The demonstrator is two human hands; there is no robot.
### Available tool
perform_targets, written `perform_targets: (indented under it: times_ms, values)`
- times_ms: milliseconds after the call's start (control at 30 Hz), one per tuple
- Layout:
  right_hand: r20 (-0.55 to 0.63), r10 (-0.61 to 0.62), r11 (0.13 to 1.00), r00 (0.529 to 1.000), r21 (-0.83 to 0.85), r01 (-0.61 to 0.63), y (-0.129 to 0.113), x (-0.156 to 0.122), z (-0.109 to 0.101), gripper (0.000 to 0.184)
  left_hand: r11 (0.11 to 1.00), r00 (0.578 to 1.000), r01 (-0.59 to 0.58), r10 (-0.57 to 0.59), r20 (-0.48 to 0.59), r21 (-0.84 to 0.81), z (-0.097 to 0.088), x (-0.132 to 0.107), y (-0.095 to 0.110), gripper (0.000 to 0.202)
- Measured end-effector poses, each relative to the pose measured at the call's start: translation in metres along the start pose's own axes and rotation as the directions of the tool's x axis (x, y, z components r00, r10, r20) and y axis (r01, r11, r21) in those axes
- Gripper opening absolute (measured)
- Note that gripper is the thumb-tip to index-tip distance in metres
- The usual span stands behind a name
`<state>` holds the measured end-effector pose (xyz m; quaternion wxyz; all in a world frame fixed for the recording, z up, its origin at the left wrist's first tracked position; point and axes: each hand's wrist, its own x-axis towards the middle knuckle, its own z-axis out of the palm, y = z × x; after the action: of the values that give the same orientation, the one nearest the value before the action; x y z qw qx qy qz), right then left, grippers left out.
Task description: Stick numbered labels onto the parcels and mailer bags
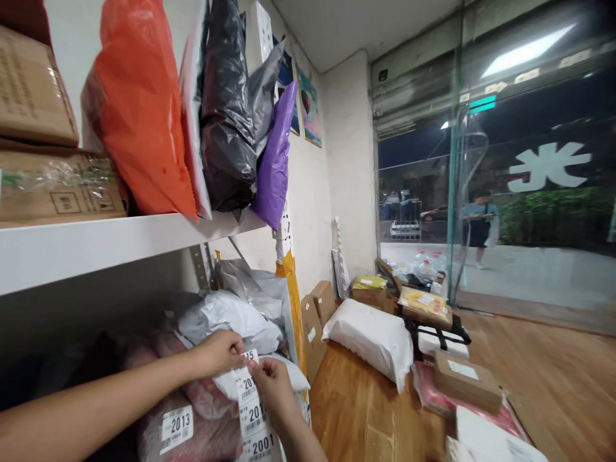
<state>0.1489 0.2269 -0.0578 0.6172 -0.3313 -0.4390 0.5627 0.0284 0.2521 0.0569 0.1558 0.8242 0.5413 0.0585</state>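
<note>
Between my two hands is a strip of white printed labels with large numbers and barcodes; it hangs down and "2001" shows near its lower end. My left hand pinches the strip's top by the label ending in "15". Just to the right, my right hand has thumb and finger closed on the strip's edge. Behind the hands, a light grey plastic parcel lies on the lower shelf. Below my left forearm sits a reddish wrapped parcel bearing a "2013" label.
Above, a white shelf carries cardboard boxes and orange, black and purple bags. On the wooden floor lie a white parcel, a brown box and other packages. A person shows beyond the glass door.
</note>
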Motion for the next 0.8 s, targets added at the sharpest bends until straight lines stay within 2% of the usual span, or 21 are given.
perform_targets:
  times_ms: [100, 267, 367, 467, 533, 567, 633, 700, 733, 800]
  values:
    - [-0.053, -0.035, 0.992, 0.998, -0.120, 0.028, -0.001, -0.002, -0.001, 0.058, 0.997, 0.997, 0.073, -0.073, -0.020, 0.027, 0.010, 0.002, 0.001, 0.021]
    - [0.101, -0.004, 1.000, 0.995, -0.029, 0.007, -0.010, -0.011, -0.007, 0.050, 0.985, 0.984, 0.157, -0.150, 0.093, -0.076, 0.009, 0.006, 0.005, 0.032]
    - [0.098, 0.029, 0.999, 0.995, -0.045, -0.025, -0.009, -0.013, -0.008, 0.050, 0.981, 0.981, 0.173, -0.164, 0.101, -0.087, 0.010, 0.007, 0.004, 0.029]
    - [-0.013, 0.082, 0.994, 0.997, -0.074, -0.083, -0.003, -0.011, -0.005, 0.058, 0.981, 0.981, 0.192, -0.192, 0.004, 0.010, 0.014, 0.000, 0.005, 0.019]
    - [-0.056, 0.118, 0.993, 0.991, 0.019, -0.117, 0.001, -0.012, -0.004, 0.062, 0.975, 0.982, 0.184, -0.177, -0.067, 0.127, 0.016, -0.008, 0.009, 0.012]
    - [-0.034, 0.140, 0.987, 0.990, 0.081, -0.137, 0.002, -0.014, -0.005, 0.062, 0.966, 0.982, 0.181, -0.166, -0.092, 0.184, 0.016, -0.012, 0.012, 0.011]
    - [0.082, 0.171, 0.967, 0.982, 0.177, -0.183, 0.006, -0.020, -0.009, 0.055, 0.944, 0.981, 0.188, -0.166, -0.103, 0.271, 0.015, -0.020, 0.019, 0.013]
    - [0.194, 0.174, 0.957, 0.966, 0.198, -0.212, 0.012, -0.029, -0.015, 0.052, 0.922, 0.977, 0.212, -0.195, -0.085, 0.323, 0.014, -0.026, 0.025, 0.016]
    - [0.220, 0.177, 0.959, 0.959, 0.182, -0.219, 0.015, -0.034, -0.019, 0.053, 0.915, 0.976, 0.219, -0.208, -0.071, 0.339, 0.014, -0.028, 0.027, 0.016]
    - [0.178, 0.200, 0.968, 0.963, 0.114, -0.222, 0.023, -0.047, -0.025, 0.057, 0.908, 0.975, 0.218, -0.217, -0.044, 0.359, 0.016, -0.031, 0.029, 0.016]
